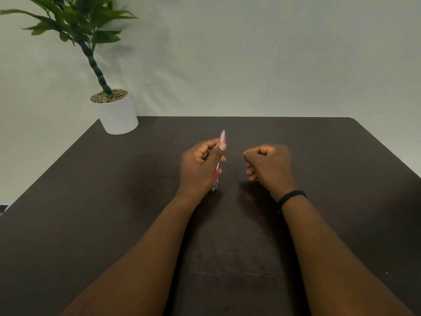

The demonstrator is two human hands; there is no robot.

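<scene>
At the far left corner of the dark desk stands a white pot topped with small pebbles, and from it a plant with a dark, ringed stem leans up and to the left, its green leaves spreading across the upper corner of the view against a pale wall.

Towards the middle of the desk, the left hand is curled round a pink pen. The thumb lies along the pen's side near its upper part, and the fingers wrap it from the far side. The pen stands nearly upright, tilted slightly, with its upper end poking out above the thumb and its lower end, which shows a touch of blue, emerging below the heel of the hand, close to the desk surface. Whether the tip touches the desk cannot be told.

Just to the right, with a clear gap between them, the right hand is closed into a loose fist, fingers tucked in towards the palm and holding nothing visible. It sits low over the desk, a shadow beneath it. A black band circles the right wrist. Both bare forearms reach in from the bottom edge of the view.
</scene>
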